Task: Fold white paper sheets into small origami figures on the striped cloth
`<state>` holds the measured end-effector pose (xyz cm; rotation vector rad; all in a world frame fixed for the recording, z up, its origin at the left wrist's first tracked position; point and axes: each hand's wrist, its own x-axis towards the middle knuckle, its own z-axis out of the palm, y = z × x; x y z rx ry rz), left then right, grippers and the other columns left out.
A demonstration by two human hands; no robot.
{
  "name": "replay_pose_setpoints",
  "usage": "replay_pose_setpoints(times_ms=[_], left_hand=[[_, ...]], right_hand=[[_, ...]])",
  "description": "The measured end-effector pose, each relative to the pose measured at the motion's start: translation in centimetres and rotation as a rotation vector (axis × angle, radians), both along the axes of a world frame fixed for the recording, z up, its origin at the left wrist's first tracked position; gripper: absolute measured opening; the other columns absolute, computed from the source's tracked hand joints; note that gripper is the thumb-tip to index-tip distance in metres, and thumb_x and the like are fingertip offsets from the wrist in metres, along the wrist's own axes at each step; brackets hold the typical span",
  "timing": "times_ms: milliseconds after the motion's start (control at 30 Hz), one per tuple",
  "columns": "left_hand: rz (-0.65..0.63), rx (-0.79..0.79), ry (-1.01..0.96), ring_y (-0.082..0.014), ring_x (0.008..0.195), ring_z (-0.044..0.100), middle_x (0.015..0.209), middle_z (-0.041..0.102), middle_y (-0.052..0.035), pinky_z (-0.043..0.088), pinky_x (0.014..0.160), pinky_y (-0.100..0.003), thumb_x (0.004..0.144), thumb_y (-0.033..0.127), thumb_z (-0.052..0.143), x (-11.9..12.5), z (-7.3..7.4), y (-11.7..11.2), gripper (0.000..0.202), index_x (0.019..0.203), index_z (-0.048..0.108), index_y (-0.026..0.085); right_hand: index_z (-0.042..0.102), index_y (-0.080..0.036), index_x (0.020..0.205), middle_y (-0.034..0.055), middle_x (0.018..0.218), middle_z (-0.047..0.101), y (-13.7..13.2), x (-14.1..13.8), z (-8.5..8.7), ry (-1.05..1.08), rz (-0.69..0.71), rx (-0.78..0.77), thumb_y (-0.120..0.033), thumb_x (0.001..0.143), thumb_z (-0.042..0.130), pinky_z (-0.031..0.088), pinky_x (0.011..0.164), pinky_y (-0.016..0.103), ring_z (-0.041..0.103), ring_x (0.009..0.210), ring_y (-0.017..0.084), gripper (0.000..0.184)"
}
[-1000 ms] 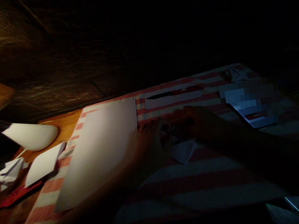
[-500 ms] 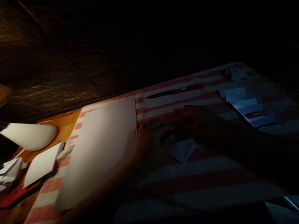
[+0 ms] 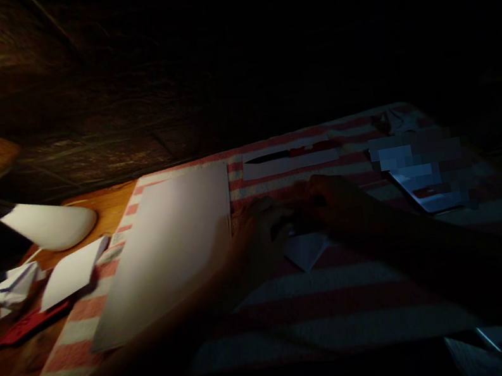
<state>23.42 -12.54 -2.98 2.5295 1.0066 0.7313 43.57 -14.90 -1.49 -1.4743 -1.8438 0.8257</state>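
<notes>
In deep shadow, a small piece of folded white paper (image 3: 306, 250) shows its pointed lower corner towards me over a red-and-white striped cloth (image 3: 347, 303). My left hand (image 3: 262, 228) is closed at the paper's left side, its fingers curled. From the right, my right hand (image 3: 332, 200) pinches near the paper's upper edge. The fingertips of both hands are close together, and darkness hides exactly how they grip. A stack of white paper sheets (image 3: 173, 239) lies just left of my left hand.
Beyond my hands a knife (image 3: 290, 152) rests on a white sheet. At right lies a lit phone (image 3: 432, 193), partly pixelated, with crumpled paper (image 3: 398, 121) behind it. On the left are a white lamp base (image 3: 53, 227), a red-handled tool (image 3: 31, 325) and folded paper (image 3: 12, 286).
Both hands stay at the folded paper with almost the same pose. Only a very slight shift of the view and fingers shows.
</notes>
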Motion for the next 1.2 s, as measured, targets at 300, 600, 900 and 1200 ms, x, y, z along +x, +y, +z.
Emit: replay_pose_setpoints(times_ms=[300,600,900,1200], left_hand=[[0.001,-0.028,-0.056,-0.0223,0.091,0.065,0.094,0.072,-0.0042,0.053,0.083,-0.039,0.076,0.0,0.07,0.0,0.0,0.2,0.021,0.09,0.07,0.017],[-0.131,0.01,-0.05,-0.0168,0.084,0.064,0.09,0.065,-0.0042,0.051,0.075,-0.03,0.084,0.004,0.067,0.0,0.0,0.4,0.011,0.082,0.07,0.015],[0.016,-0.171,-0.075,-0.0158,0.077,0.065,0.085,0.068,-0.0017,0.051,0.067,-0.028,0.077,0.004,0.071,0.2,-0.6,1.0,0.016,0.084,0.075,0.018],[0.008,-0.203,-0.063,-0.0186,0.089,0.067,0.097,0.071,-0.004,0.054,0.081,-0.033,0.075,0.0,0.068,0.6,0.0,0.8,0.021,0.087,0.073,0.017]], right_hand=[[0.073,-0.018,0.078,0.0049,0.075,0.07,-0.2,-0.5,-0.2,-0.052,-0.062,0.018,-0.031,0.086,0.066,0.037,0.053,0.024,0.058,0.062,0.015,0.017],[0.071,-0.019,0.081,0.0043,0.077,0.071,-0.1,-0.2,0.2,-0.04,-0.037,-0.036,-0.033,0.08,0.073,0.037,0.053,0.025,0.059,0.065,0.016,0.014],[0.061,-0.018,0.073,0.0048,0.076,0.065,0.0,-0.2,-0.2,-0.133,-0.113,-0.048,-0.033,0.08,0.073,0.036,0.054,0.026,0.057,0.066,0.016,0.021],[0.059,-0.018,0.072,0.0056,0.077,0.066,0.0,-0.3,-0.1,-0.163,-0.123,-0.049,-0.027,0.081,0.071,0.037,0.055,0.026,0.057,0.066,0.016,0.017]])
